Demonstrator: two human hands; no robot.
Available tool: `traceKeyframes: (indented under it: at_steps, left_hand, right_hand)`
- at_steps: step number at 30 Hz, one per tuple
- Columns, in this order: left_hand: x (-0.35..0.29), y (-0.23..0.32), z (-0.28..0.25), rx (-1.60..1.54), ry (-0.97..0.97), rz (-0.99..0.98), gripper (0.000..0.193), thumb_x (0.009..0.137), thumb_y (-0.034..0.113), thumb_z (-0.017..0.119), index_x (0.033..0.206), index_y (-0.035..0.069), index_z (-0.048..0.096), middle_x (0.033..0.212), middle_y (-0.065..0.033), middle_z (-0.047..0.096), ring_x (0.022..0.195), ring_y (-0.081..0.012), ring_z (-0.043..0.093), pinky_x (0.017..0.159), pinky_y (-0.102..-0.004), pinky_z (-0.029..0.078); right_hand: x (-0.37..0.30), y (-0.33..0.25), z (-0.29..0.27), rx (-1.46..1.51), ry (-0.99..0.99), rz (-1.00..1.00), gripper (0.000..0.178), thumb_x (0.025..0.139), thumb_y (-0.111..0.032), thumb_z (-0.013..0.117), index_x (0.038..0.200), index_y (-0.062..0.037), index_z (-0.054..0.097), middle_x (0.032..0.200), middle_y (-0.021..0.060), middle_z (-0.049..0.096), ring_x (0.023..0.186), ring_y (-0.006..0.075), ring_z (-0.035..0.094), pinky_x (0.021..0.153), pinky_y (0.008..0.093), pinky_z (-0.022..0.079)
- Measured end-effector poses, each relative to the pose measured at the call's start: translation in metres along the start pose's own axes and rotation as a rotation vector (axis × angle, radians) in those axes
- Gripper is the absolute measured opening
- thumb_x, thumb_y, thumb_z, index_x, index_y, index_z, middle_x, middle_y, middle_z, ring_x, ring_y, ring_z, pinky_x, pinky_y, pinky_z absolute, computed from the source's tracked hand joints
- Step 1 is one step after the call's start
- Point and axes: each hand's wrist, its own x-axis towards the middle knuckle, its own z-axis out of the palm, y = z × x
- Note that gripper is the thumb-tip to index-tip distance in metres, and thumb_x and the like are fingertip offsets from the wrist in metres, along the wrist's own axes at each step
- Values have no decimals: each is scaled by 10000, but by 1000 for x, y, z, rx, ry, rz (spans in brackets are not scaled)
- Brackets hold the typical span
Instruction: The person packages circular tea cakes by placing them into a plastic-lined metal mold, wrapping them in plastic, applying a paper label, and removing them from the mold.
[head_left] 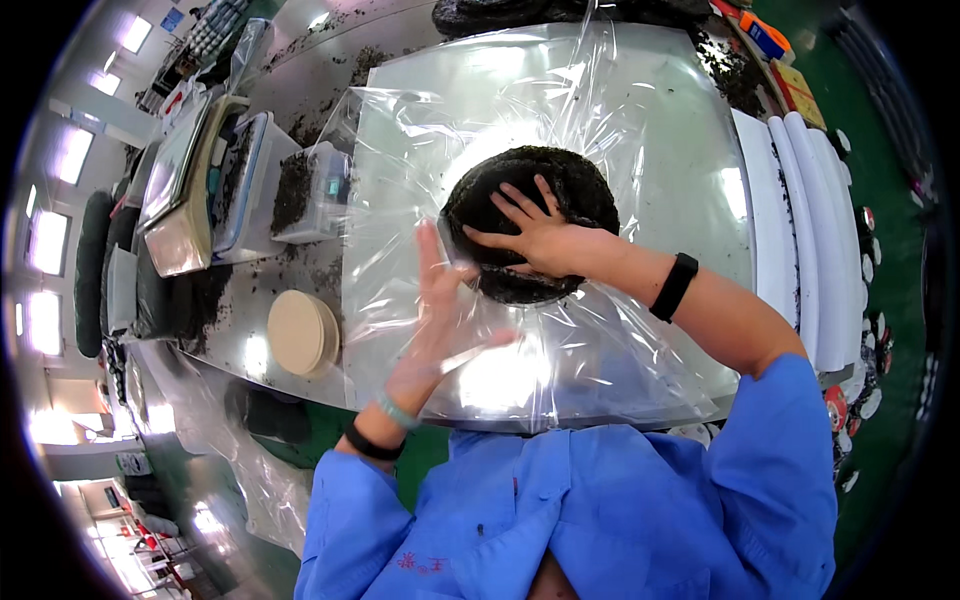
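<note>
A round, dark, rough-edged cake (595, 190), which looks like dried seaweed, lies on the pale worktop. Clear plastic film (400, 130) spreads around it; whether the cake is inside or on top of the film is hard to tell. My right hand (545, 240) rests flat on top of the cake with its fingers spread. Just left of the cake, my left hand (440, 290) is raised at the film, slightly blurred, its fingers apart and holding nothing I can make out.
A stack of round tan discs (300, 333) stands at the left. Behind it are clear plastic bins (315, 195) with dark flakes and a scale-like device (180, 190). White rolls (800, 240) line the right side. Dark bundles (500, 15) lie at the far edge.
</note>
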Motion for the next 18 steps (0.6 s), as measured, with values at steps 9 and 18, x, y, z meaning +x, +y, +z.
traceKeyframes:
  at_steps: [9,18]
  left_hand:
    - [46,11,3,63,-251,-82,309,989,261,500,1024,27,699,1134,-160,692,1104,-331,625,1108,-475,360]
    - [54,12,0,169,-495,-321,681,896,321,669,1448,98,338,995,-180,695,1009,-358,651,943,-426,479]
  right_hand:
    - [-153,-88,-126,621,562,93,369,976,-241,540,1276,-26,538,923,245,650,824,387,653,761,433,507]
    - [-197,-92,-122,-89,746,120,545,866,-115,658,1371,16,500,1163,186,651,1002,353,636,831,344,498]
